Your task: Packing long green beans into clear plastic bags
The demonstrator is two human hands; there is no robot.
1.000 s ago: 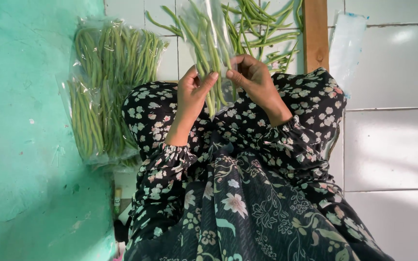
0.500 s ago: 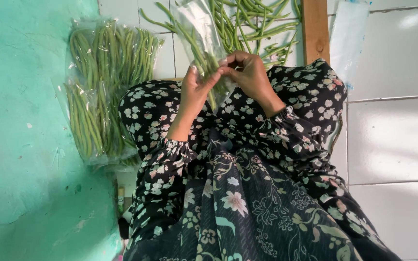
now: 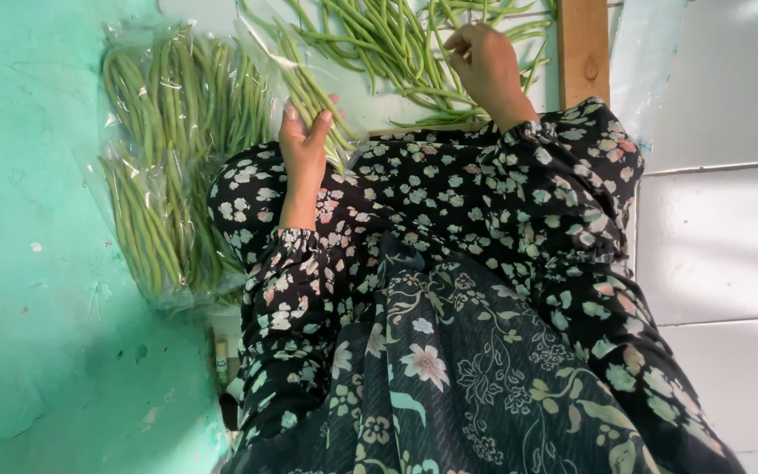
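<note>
My left hand (image 3: 303, 145) grips a clear plastic bag (image 3: 296, 75) partly filled with green long beans, fingers curled and pressed together around the bag's lower end, thumb on the near side, so the bundle is clamped between them. The bag slants away toward the far left from that grip. My right hand (image 3: 487, 66) is well apart, out to the far right, resting on a loose pile of long beans (image 3: 396, 39) spread on the white tiled floor (image 3: 721, 246); its fingers are bent down into the beans, but I cannot tell whether they pinch any. Just beyond that hand stands a wooden post (image 3: 583, 48). On the left, beside the turquoise wall (image 3: 28, 263), lie filled bags of beans (image 3: 164, 167), stacked and sealed in clear plastic. My floral sleeves and patterned skirt (image 3: 449, 377) fill the near view.
</note>
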